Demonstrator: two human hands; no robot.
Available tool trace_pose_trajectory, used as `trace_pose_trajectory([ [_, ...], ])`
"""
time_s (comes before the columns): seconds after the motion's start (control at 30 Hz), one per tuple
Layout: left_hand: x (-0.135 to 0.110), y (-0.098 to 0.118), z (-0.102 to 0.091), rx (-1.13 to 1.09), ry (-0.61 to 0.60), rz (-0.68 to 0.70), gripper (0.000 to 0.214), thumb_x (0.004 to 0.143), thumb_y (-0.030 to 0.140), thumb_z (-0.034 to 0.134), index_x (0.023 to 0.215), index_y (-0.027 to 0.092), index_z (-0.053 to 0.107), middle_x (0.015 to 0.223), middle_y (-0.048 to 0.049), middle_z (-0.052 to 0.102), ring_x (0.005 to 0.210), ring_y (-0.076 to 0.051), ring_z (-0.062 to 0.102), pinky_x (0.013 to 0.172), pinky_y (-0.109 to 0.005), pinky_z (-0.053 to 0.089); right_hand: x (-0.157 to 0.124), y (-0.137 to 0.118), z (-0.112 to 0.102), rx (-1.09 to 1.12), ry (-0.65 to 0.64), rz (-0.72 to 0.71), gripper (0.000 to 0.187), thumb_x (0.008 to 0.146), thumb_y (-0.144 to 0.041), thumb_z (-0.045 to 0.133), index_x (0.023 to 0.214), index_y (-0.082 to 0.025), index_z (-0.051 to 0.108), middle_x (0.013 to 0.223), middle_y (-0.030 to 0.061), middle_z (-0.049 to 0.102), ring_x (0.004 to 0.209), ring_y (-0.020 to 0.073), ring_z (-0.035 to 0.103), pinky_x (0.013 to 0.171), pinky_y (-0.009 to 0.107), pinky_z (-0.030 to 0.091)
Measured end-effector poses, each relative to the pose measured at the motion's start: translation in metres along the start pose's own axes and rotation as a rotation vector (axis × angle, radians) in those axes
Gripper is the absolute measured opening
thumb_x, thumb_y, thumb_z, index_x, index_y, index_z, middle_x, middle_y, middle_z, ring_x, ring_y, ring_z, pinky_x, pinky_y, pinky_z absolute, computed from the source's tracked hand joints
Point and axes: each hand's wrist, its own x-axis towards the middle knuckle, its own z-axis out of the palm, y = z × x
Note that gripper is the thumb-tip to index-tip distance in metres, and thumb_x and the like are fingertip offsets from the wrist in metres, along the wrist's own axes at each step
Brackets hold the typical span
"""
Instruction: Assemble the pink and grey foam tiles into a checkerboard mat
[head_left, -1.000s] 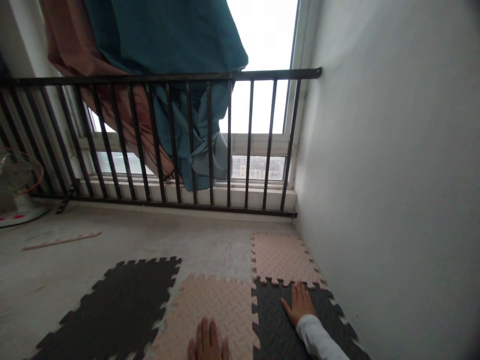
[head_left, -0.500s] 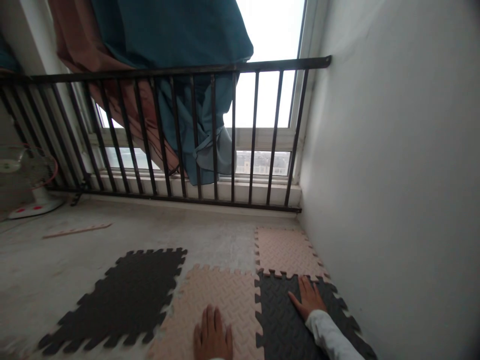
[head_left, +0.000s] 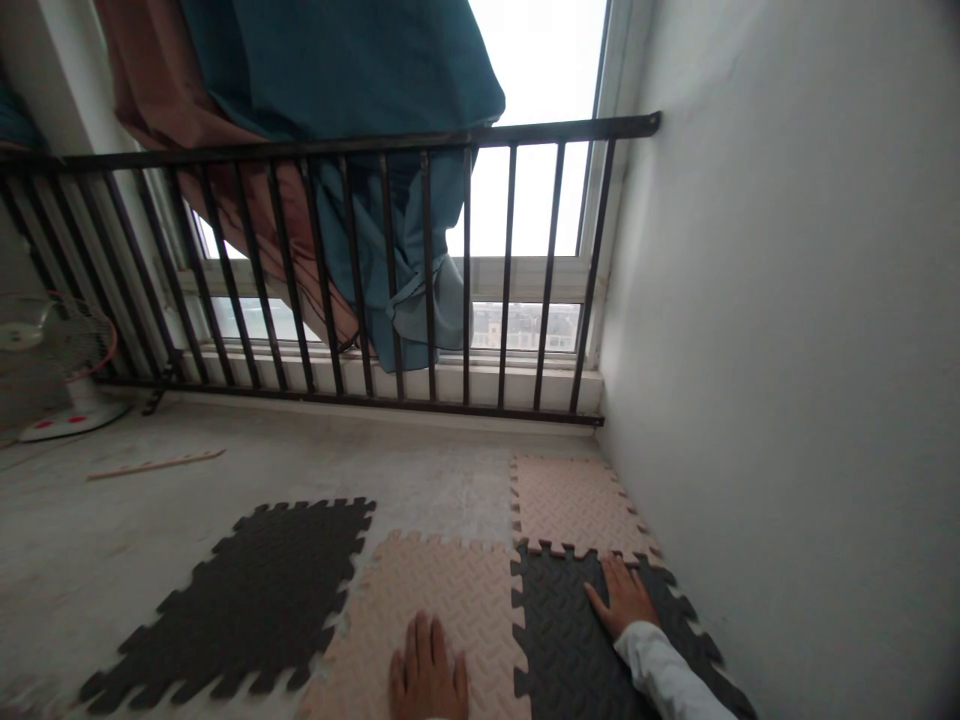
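My left hand (head_left: 428,672) lies flat on a beige foam floor mat (head_left: 457,590), palm down and holding nothing. My right hand (head_left: 624,597) rests with thumb apart on a black foam mat (head_left: 559,640), close to its far edge. That far edge meets another beige mat (head_left: 574,500) by the wall. Along the left side of the black mat, its teeth fit against the beige mat under my left hand. A second black mat (head_left: 255,590) lies at the left, with a strip of floor showing between parts of it and the beige one.
A black metal railing (head_left: 337,400) crosses before the window, with blue and pink curtains (head_left: 352,80) hanging there. The white wall (head_left: 787,350) bounds the right side. A white fan (head_left: 75,410) stands far left, and a thin strip (head_left: 157,465) lies on the concrete floor (head_left: 300,445).
My right hand has shifted slightly to the right on the black mat. My left hand stays nearly where it was, and the mats look unmoved.
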Motion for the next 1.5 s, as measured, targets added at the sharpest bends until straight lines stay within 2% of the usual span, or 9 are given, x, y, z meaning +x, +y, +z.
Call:
trace_pose_trajectory([
  [0.2,-0.001,0.000,-0.002,0.002,0.016,0.006,0.047,0.078,0.026,0.029,0.121,0.015,0.045,0.133,-0.0080,0.037,0.122,-0.021,0.033,0.100,-0.043,0.024,0.001,-0.003,0.001,-0.031,-0.021,0.028,0.066,0.078,-0.046,0.027,0.129,-0.004,0.030,0.137,0.0134,0.029,0.128,0.0226,0.019,0.104,0.041,0.013],
  [0.3,-0.001,0.000,-0.001,0.002,0.021,0.012,0.047,0.078,0.026,0.030,0.121,0.014,0.045,0.132,-0.0087,0.038,0.121,-0.022,0.034,0.099,-0.043,0.024,0.002,-0.003,0.002,-0.035,0.042,0.045,0.065,0.077,-0.048,0.029,0.127,-0.007,0.034,0.137,0.0124,0.028,0.128,0.0234,0.017,0.105,0.044,0.009],
  [0.5,0.000,0.000,0.003,-0.012,0.017,0.002,0.047,0.078,0.027,0.031,0.121,0.016,0.045,0.133,-0.0079,0.037,0.122,-0.022,0.033,0.100,-0.043,0.025,0.008,0.002,0.011,-0.053,0.066,0.267,0.069,0.077,-0.049,0.027,0.129,-0.004,0.029,0.139,0.0141,0.023,0.128,0.0254,0.018,0.104,0.043,0.014],
  [0.77,-0.001,0.000,0.006,0.002,0.030,0.008,0.048,0.078,0.028,0.029,0.121,0.015,0.045,0.133,-0.0073,0.037,0.122,-0.022,0.033,0.099,-0.044,0.025,0.015,0.007,0.015,-0.027,0.048,0.215,0.071,0.076,-0.049,0.031,0.128,0.000,0.030,0.136,0.0176,0.028,0.126,0.0269,0.022,0.104,0.042,0.015],
  [0.9,0.000,-0.001,0.007,0.000,0.044,0.007,0.048,0.078,0.029,0.029,0.121,0.015,0.045,0.133,-0.0078,0.037,0.121,-0.022,0.034,0.100,-0.043,0.025,0.015,0.018,0.014,-0.032,0.028,0.115,0.076,0.074,-0.053,0.033,0.127,0.001,0.031,0.135,0.0181,0.031,0.126,0.0275,0.023,0.104,0.041,0.016],
  [1.07,0.000,0.000,0.008,-0.006,0.039,0.000,0.048,0.078,0.028,0.029,0.121,0.015,0.046,0.132,-0.0077,0.038,0.121,-0.022,0.034,0.099,-0.043,0.025,0.018,0.031,0.025,-0.005,0.078,0.048,0.075,0.073,-0.054,0.033,0.126,-0.001,0.033,0.135,0.0174,0.032,0.125,0.0261,0.024,0.103,0.041,0.018],
  [1.13,0.000,0.000,0.008,0.002,0.039,-0.004,0.047,0.077,0.028,0.030,0.120,0.017,0.046,0.132,-0.0070,0.038,0.121,-0.021,0.034,0.100,-0.042,0.024,0.020,0.033,0.030,-0.011,0.124,0.090,0.072,0.074,-0.052,0.032,0.126,-0.002,0.034,0.134,0.0172,0.033,0.125,0.0260,0.025,0.102,0.042,0.019],
  [1.3,0.000,-0.001,0.008,0.011,0.036,0.002,0.047,0.078,0.029,0.030,0.121,0.017,0.046,0.133,-0.0061,0.038,0.122,-0.021,0.033,0.100,-0.043,0.022,0.017,0.028,0.028,-0.120,0.305,0.347,0.069,0.074,-0.049,0.036,0.122,0.000,0.038,0.129,0.0228,0.036,0.119,0.0326,0.032,0.098,0.044,0.021],
  [1.5,-0.002,-0.002,0.005,0.026,0.051,0.011,0.046,0.079,0.029,0.028,0.121,0.017,0.046,0.133,-0.0058,0.038,0.121,-0.020,0.033,0.100,-0.043,0.023,0.007,0.017,0.005,-0.098,0.171,0.403,0.068,0.077,-0.049,0.034,0.126,-0.003,0.034,0.131,0.0210,0.035,0.122,0.0311,0.029,0.099,0.042,0.018],
])
